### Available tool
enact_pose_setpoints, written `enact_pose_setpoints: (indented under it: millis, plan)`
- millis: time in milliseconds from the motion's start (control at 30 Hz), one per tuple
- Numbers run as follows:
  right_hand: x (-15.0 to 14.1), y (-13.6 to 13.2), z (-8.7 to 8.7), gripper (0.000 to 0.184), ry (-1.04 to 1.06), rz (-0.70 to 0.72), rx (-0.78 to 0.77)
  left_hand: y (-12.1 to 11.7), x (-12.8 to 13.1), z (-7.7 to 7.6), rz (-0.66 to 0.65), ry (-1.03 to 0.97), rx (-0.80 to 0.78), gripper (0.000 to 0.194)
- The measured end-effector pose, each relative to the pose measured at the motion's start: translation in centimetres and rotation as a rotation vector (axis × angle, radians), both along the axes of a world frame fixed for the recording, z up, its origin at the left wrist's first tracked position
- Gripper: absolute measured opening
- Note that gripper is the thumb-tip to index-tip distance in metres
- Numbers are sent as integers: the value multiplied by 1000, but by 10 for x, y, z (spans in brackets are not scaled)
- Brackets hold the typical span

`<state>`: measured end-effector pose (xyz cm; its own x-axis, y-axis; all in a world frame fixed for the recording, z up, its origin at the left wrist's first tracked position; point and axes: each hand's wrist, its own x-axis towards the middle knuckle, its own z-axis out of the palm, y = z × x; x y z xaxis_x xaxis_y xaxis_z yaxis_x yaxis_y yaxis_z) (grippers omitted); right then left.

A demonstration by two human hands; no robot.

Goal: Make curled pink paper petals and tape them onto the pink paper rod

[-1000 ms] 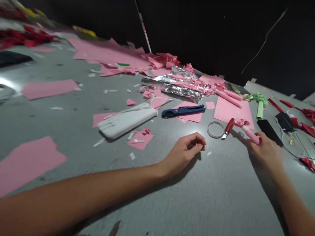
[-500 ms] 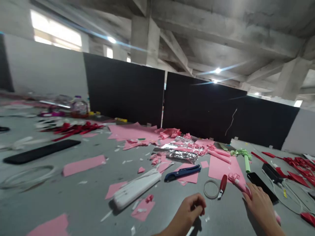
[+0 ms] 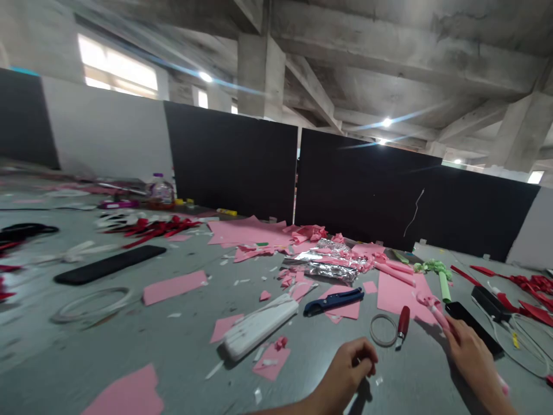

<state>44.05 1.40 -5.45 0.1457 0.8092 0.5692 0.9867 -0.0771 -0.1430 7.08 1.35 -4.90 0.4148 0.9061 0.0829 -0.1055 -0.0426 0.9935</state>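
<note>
In my right hand (image 3: 470,354) is a pink rolled-paper stick (image 3: 441,318) with a crumpled pink top. Its lower end shows below my wrist, and the fingers wrap round its middle. My left hand (image 3: 352,369) hovers over the table to the left, fingers curled in, with nothing visible in them. Between the hands and a little beyond lie a red-handled knife (image 3: 403,324) and a ring of wire (image 3: 383,330). A black phone (image 3: 473,327) lies just past my right hand. Under the crumpled top is a pink paper sheet (image 3: 400,293).
Left of centre lie navy cutters (image 3: 334,301) and a white power strip (image 3: 261,325). Pink scraps and silver foil (image 3: 332,268) cover the middle back. A green paper stick (image 3: 444,286) and red ribbons (image 3: 533,285) lie right. Black panels (image 3: 233,161) line the back.
The view has turned slightly left, so everything sits further right. The crumpled top of the pink stick has risen a little off the sheet. My left hand stays curled.
</note>
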Motion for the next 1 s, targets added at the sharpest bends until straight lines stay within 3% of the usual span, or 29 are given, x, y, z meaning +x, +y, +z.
enact_pose_setpoints:
  millis: [233, 367, 533, 633, 733, 867, 1000]
  plan:
    - [-19, -7, -3, 46, -100, 120, -57, 1, 2, -4, -16, -4, -18, 16]
    - [-26, -5, -7, 44, -187, 248, 51, 4, 3, -7, -32, -34, -47, 21]
    - [-44, -5, -12, 49, -288, 399, 301, 5, 1, -7, -24, -17, -14, 24]
    - [-68, -19, -5, 50, -253, 472, 288, -3, 0, 2, -23, -34, -76, 29]
    - [-89, -31, 6, 57, -233, 558, 205, -9, -1, 14, -25, 7, -30, 27]
    - [-100, -38, 12, 54, -256, 623, 221, -15, -6, 20, -18, 82, 46, 22]
    - [-106, -44, 14, 52, -297, 702, 314, -17, -14, 32, 68, 181, 376, 14]
